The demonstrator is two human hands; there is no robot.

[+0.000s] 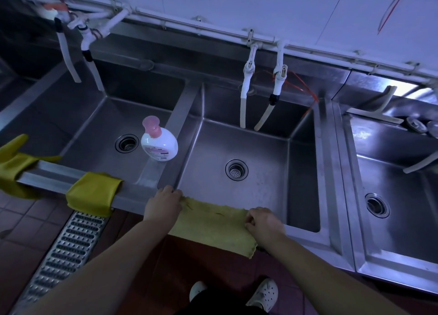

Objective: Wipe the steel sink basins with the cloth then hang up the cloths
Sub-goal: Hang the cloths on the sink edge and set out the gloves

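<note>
A long stainless steel sink unit (327,172) with several basins runs beneath a white tiled wall (260,4), above dark red floor tiles (180,262). A yellow-green cloth (213,224) drapes over the near rim of the middle basin (260,177). The left hand (163,204) pinches its left edge, the right hand (264,222) its right edge, fingers curled. Another yellow cloth (93,194) hangs further left.

Middle basin (260,172) open; taps (258,101) hang at back; bottle (159,144) blocks left divider.
</note>
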